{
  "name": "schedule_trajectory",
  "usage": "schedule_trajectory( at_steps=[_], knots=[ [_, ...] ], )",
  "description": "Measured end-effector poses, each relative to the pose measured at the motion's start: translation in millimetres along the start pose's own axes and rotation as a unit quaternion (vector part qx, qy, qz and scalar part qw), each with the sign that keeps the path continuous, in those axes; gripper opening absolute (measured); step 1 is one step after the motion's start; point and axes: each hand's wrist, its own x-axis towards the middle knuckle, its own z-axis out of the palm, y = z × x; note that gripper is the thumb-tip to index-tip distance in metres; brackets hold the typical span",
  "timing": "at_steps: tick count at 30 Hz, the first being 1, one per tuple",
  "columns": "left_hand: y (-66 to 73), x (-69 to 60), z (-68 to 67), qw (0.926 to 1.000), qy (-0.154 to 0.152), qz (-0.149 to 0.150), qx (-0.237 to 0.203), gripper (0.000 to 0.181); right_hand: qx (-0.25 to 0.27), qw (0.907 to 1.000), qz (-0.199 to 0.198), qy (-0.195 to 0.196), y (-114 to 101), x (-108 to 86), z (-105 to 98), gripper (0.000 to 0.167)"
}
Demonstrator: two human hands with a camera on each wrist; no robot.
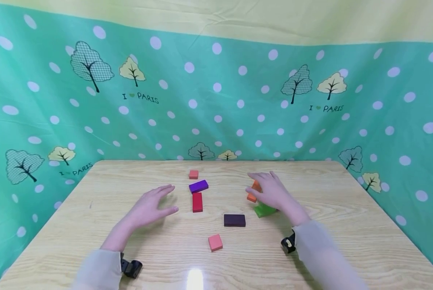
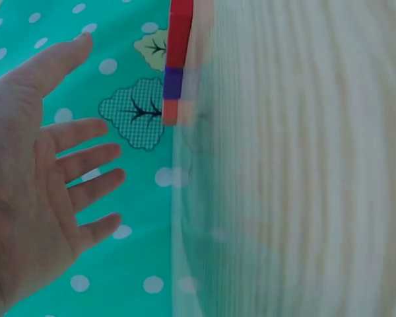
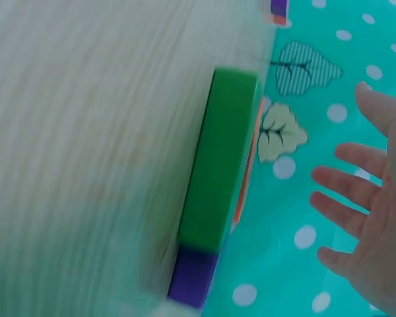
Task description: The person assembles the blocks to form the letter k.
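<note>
Fingers spread, my left hand (image 1: 149, 207) hovers left of the red block (image 1: 197, 202) and the purple block (image 1: 198, 186), holding nothing. My right hand (image 1: 274, 195) is above the orange block (image 1: 252, 197) and the green block (image 1: 264, 210), hiding part of both. In the right wrist view the right hand (image 3: 376, 198) has its fingers apart with nothing in them; the green block (image 3: 221, 158) lies beside a purple block (image 3: 194, 276), the orange one behind. The left wrist view shows an empty left hand (image 2: 46, 172) near the red block (image 2: 179, 33).
A black block (image 1: 234, 220) lies near the middle of the wooden table (image 1: 75, 225), with a pink block (image 1: 215, 243) in front of it. Another small pink-red block (image 1: 193, 174) sits farther back. A green dotted curtain (image 1: 216, 100) borders the table at the back and sides.
</note>
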Motion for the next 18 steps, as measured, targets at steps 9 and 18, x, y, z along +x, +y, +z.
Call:
schedule_trajectory(
  at_steps=[9,18],
  knots=[
    [13.8,6.6,6.8,0.9997,-0.009,0.009,-0.023,0.065,0.012,0.9998,0.007,-0.012,-27.9,21.4,9.4,0.054],
    [23.5,10.4,11.3,0.9983,-0.033,0.011,-0.046,0.064,0.017,0.9994,0.02,-0.022,-49.6,36.6,17.2,0.05]
  ],
)
